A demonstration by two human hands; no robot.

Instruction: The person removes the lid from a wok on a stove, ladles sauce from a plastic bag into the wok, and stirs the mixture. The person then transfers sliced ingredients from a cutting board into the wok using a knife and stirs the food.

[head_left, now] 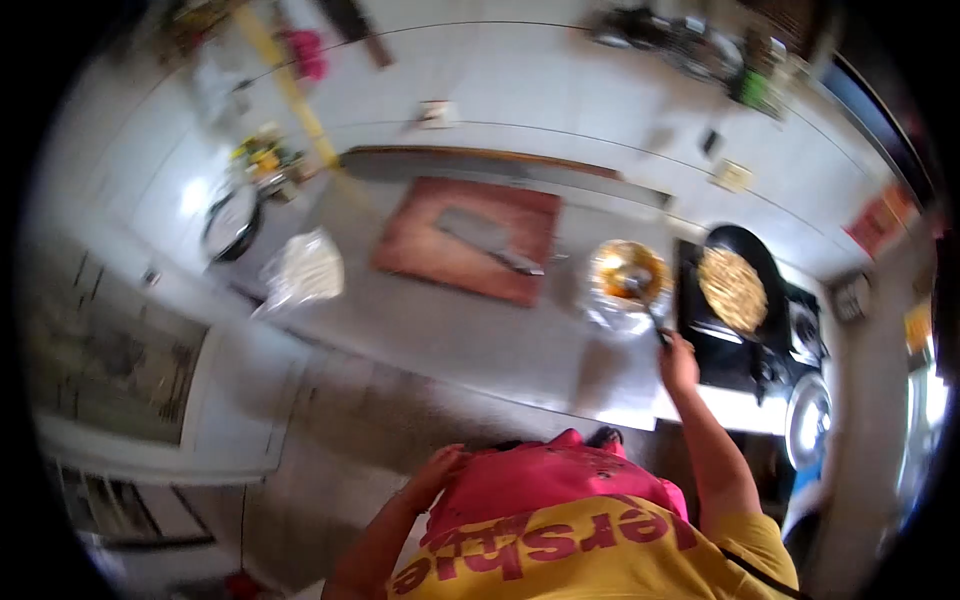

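Note:
My right hand (679, 362) is closed round the dark handle of a ladle (636, 284). The ladle's metal head dips into a bowl (601, 312) holding orange-yellow contents, with what looks like clear plastic round it. By my waist, my left hand (436, 472) rests against the pink apron (530, 468), its slightly blurred fingers stretched out and holding nothing I can see. Right of the bowl, a black frying pan (771, 262) on the stove contains a flat golden-brown pancake (733, 290).
A cleaver (478, 232) lies on a reddish cutting board (415, 225) in the counter's middle. Farther left are a clear plastic bag (308, 268) with pale contents and a dark-rimmed bowl (232, 224). A round metal lid or pan (808, 422) stands near the stove's front right corner.

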